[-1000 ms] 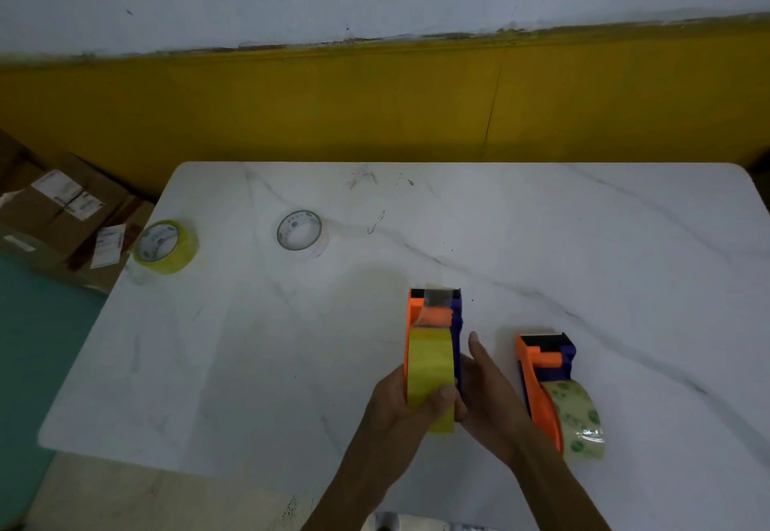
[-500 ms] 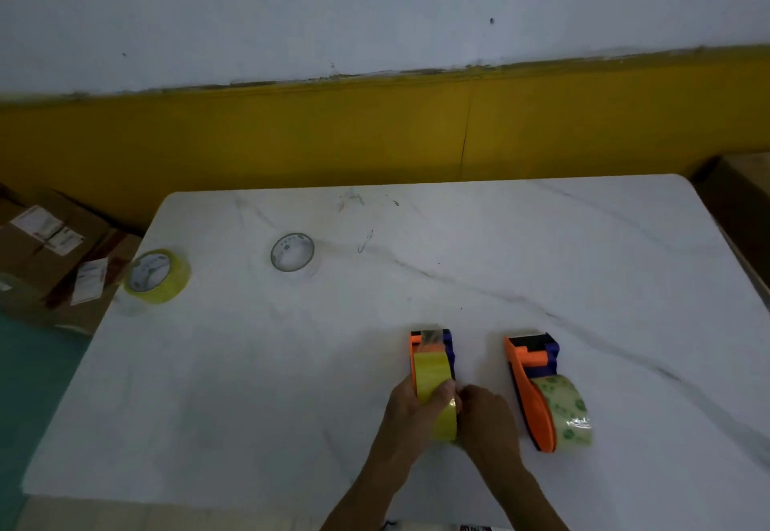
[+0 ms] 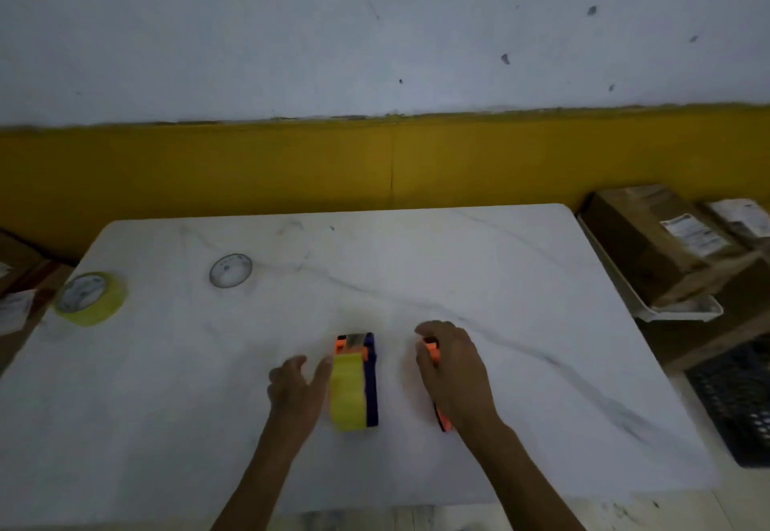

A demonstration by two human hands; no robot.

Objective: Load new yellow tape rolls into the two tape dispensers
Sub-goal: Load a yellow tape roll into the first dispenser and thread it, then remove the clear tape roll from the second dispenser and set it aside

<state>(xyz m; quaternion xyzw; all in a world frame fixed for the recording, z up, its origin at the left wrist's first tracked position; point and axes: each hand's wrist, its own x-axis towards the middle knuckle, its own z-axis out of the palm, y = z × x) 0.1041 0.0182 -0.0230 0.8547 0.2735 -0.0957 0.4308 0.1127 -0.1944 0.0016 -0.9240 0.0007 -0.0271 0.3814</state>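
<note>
Loaded dispenser (image 3: 361,376) sits lower centre of the frame on the white table (image 3: 521,322), yellow roll seated in the orange/blue body. Left hand (image 3: 296,389) is beside it, fingers spread, thumb just touching the roll's left side — not clamped on anything. Right hand (image 3: 452,368) covers the second dispenser (image 3: 433,353) just to the right; only orange edges show. Fingers curl down over it, but I cannot tell if it's a real grip or just resting.

Spare yellow roll (image 3: 91,298) lies flat at the left edge of the frame, well apart from both hands. An empty-looking core or thin clear roll (image 3: 230,270) sits up and right of it.

Handling guess: roll is light, stiff, cardboard-cored; best taken across the outer rim, not the sticky loose end. Dispenser is rigid plastic — hold the body, stay off the serrated cutter at its far end.

Nothing blocks the path to the spare roll. Cardboard boxes (image 3: 658,247) and a dark crate (image 3: 737,401) sit off the table at the right, out of the way.
</note>
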